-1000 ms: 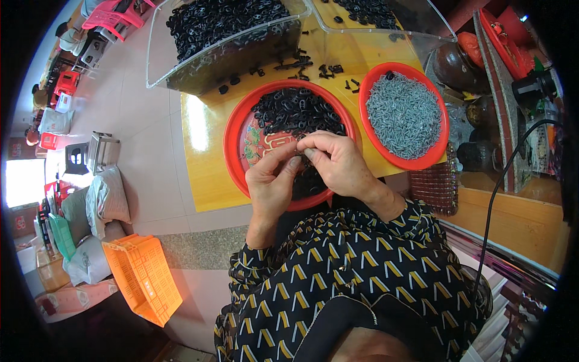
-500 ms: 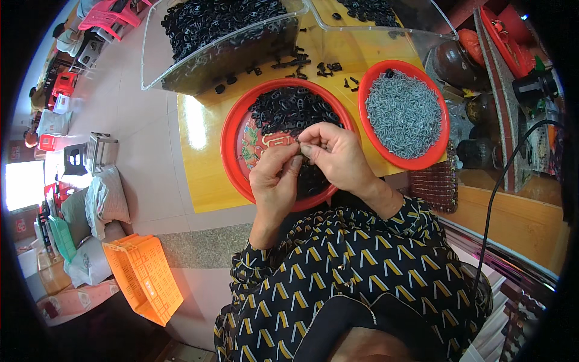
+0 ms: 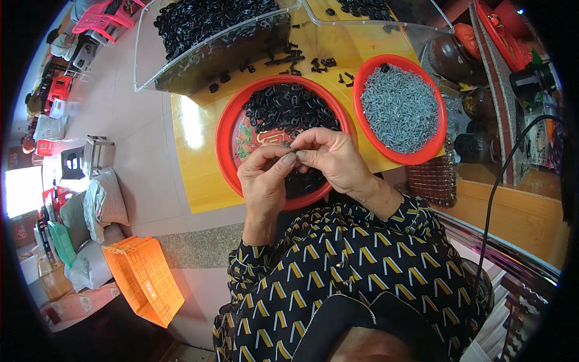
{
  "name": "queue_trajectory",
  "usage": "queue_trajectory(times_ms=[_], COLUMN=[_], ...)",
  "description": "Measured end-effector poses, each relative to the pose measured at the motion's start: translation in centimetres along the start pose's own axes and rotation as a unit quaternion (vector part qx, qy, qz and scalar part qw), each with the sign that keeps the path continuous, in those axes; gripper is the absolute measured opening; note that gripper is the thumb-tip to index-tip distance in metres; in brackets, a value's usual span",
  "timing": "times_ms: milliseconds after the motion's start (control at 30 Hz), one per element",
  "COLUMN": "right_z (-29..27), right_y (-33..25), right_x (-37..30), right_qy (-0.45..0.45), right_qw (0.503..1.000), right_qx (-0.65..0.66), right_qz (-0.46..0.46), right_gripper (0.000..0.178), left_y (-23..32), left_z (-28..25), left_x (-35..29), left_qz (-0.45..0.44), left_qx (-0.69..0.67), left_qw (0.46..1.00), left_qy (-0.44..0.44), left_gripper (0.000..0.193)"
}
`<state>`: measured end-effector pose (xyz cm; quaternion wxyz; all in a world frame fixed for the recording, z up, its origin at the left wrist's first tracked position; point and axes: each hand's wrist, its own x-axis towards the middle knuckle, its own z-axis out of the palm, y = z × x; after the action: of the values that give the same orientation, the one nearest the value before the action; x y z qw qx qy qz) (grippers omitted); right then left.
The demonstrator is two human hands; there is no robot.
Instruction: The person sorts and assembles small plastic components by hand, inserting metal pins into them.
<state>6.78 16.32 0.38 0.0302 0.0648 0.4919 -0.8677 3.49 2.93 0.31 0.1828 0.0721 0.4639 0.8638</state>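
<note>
Over a red round tray (image 3: 221, 136), my left hand (image 3: 264, 172) and my right hand (image 3: 336, 161) meet at the fingertips. Both are closed in a pinch on something tiny and dark, mostly covered by the fingers, too small to name. Small black oval plastic parts (image 3: 289, 107) with holes fill the tray's far half. More black pieces (image 3: 304, 184) lie at its near side, below my hands. To the right, a red plate (image 3: 358, 114) bears a heap of small silvery screws (image 3: 401, 108), with one black piece at its far edge.
A clear plastic bin (image 3: 226, 51) full of black parts stands at the back of the yellow table (image 3: 193, 175); a second clear bin (image 3: 374, 23) is beside it. Loose black pieces (image 3: 286, 59) lie between bins and tray. An orange crate (image 3: 145, 280) sits at lower left.
My left hand has turned a little, its thumb and forefinger rising toward the right fingertips. Both hands stay together over the tray. The whole view has shifted slightly.
</note>
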Motion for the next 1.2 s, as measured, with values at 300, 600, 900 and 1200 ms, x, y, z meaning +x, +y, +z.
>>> queue_trajectory(times_ms=[300, 600, 900, 1200], right_z=[-0.1, 0.6, 1.4, 1.5], right_y=[-1.1, -1.5, -1.0, -1.0], right_x=[-0.5, -1.4, -1.5, -1.6], right_qy=[-0.004, 0.000, 0.023, 0.030], right_qw=[0.999, 0.962, 0.970, 0.970], right_qx=[-0.031, -0.258, -0.231, -0.236], right_qz=[0.037, -0.090, -0.074, -0.045], right_gripper=[0.009, 0.014, 0.015, 0.012], left_y=[-0.5, -0.6, -0.1, -0.4], left_z=[-1.8, -2.0, -1.0, -1.1], left_x=[0.0, -0.4, -0.9, -1.2], left_qz=[-0.093, -0.151, -0.104, -0.090], left_qx=[-0.135, -0.254, -0.201, -0.165], left_qw=[0.985, 0.955, 0.973, 0.981], left_qy=[-0.062, -0.032, 0.043, 0.043], left_gripper=[0.009, 0.011, 0.019, 0.018])
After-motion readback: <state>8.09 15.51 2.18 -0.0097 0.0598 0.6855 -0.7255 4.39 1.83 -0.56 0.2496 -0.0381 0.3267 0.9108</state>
